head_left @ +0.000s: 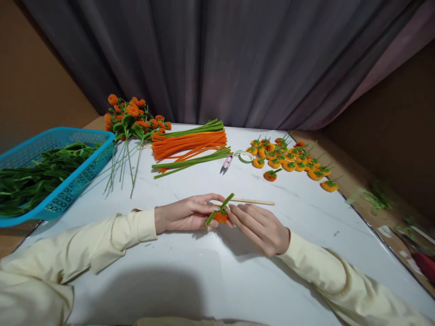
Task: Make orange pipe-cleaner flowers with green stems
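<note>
My left hand (185,213) and my right hand (260,226) meet at the middle of the white table (204,271). Between their fingertips is a small orange pipe-cleaner ball (220,217) with a green pipe-cleaner piece (220,208) lying slantwise across it. Both hands pinch this piece, fingers closed on it. A thin wooden stick (254,202) lies on the table just behind my right hand's fingers.
A blue basket (68,188) of green leaves sits at the left edge. Behind are finished orange flowers on stems (131,118), orange pipe cleaners (188,144), green pipe cleaners (192,161), snips (226,163), a tape roll (246,156) and several small orange pieces (292,158).
</note>
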{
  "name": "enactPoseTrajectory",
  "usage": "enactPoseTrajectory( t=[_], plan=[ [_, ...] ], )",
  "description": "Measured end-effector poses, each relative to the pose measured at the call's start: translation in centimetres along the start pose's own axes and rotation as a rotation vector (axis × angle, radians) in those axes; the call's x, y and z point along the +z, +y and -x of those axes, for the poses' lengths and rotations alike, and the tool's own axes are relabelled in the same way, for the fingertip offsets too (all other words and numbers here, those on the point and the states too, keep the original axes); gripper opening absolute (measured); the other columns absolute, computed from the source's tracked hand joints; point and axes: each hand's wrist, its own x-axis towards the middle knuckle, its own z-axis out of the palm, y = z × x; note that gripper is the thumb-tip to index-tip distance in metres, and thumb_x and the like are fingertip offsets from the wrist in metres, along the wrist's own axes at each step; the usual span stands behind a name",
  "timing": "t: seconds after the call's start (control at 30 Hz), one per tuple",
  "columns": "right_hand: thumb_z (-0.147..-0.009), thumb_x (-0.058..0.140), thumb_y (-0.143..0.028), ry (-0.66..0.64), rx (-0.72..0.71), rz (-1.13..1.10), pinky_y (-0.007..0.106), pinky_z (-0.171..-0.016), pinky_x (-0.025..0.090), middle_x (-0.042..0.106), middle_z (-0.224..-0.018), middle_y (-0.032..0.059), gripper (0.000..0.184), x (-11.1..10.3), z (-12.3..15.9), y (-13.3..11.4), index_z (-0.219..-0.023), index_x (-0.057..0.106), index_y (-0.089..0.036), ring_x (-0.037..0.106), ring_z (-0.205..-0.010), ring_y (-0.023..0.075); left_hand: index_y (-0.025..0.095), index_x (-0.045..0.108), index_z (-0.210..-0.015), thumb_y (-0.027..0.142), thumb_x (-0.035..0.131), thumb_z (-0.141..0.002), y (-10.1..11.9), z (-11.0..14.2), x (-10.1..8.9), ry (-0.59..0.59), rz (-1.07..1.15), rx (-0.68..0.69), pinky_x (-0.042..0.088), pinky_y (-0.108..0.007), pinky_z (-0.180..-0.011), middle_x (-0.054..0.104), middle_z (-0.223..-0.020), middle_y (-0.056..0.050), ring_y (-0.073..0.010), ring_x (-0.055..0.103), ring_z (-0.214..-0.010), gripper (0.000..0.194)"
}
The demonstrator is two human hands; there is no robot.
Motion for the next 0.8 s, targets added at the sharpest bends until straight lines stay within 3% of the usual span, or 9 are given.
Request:
enactPoseTrajectory(
  t=[0.13, 0.33, 0.5, 0.67, 0.8],
  plan=[
    [-0.090, 0.035, -0.005, -0.012, 0.014, 0.032, 0.035, -0.067, 0.054, 0.066, -0.092, 0.0202, 0.027, 0.0, -0.1, 0.0, -0.102, 0.058, 0.002, 0.062, -0.079, 0.0226, 0.015, 0.047, -0.108, 0.013, 0.057, -0.083, 0.0, 0.0, 0.0, -0.001, -0.041, -0.007, 0.040, -0.021, -0.059, 0.063, -0.093, -0.013, -0.0114, 0.060, -0.069, 0.027],
    [-0.090, 0.036, -0.006, 0.005, 0.105, 0.003, 0.034, -0.065, 0.052, 0.064, -0.083, 0.0168, 0.024, 0.3, -0.5, -0.1, -0.107, 0.052, -0.001, 0.061, -0.075, 0.0210, 0.017, 0.046, -0.103, 0.016, 0.062, -0.080, -0.1, -0.1, 0.4, 0.048, -0.129, 0.065, 0.041, -0.021, -0.063, 0.063, -0.088, -0.006, -0.0110, 0.060, -0.072, 0.028],
    [-0.091, 0.034, -0.005, -0.057, 0.218, -0.085, 0.031, -0.065, 0.049, 0.060, -0.076, 0.0125, 0.023, 0.0, -0.7, -0.3, -0.105, 0.051, -0.004, 0.057, -0.073, 0.0193, 0.018, 0.042, -0.099, 0.025, 0.058, -0.085, -0.2, 0.1, 0.8, 0.056, -0.415, 0.142, 0.043, -0.023, -0.061, 0.065, -0.084, -0.004, -0.0075, 0.055, -0.058, 0.022],
    [-0.092, 0.031, -0.006, -0.115, 0.288, -0.184, 0.027, -0.057, 0.043, 0.056, -0.072, 0.0082, 0.022, -0.4, -0.8, -0.5, -0.097, 0.052, -0.009, 0.050, -0.064, 0.0162, 0.020, 0.040, -0.096, 0.035, 0.053, -0.087, -0.7, 0.4, 1.3, 0.117, -0.670, 0.217, 0.045, -0.025, -0.059, 0.058, -0.076, 0.001, -0.0100, 0.056, -0.060, 0.021],
    [-0.092, 0.033, -0.008, -0.203, 0.409, -0.300, 0.025, -0.055, 0.041, 0.054, -0.073, 0.0061, 0.019, -1.0, -1.1, -0.7, -0.092, 0.052, -0.012, 0.048, -0.063, 0.0148, 0.020, 0.041, -0.097, 0.033, 0.043, -0.092, -0.9, 0.6, 1.8, 0.158, -0.899, 0.235, 0.045, -0.025, -0.063, 0.055, -0.067, 0.002, -0.0118, 0.057, -0.064, 0.015]
  ],
)
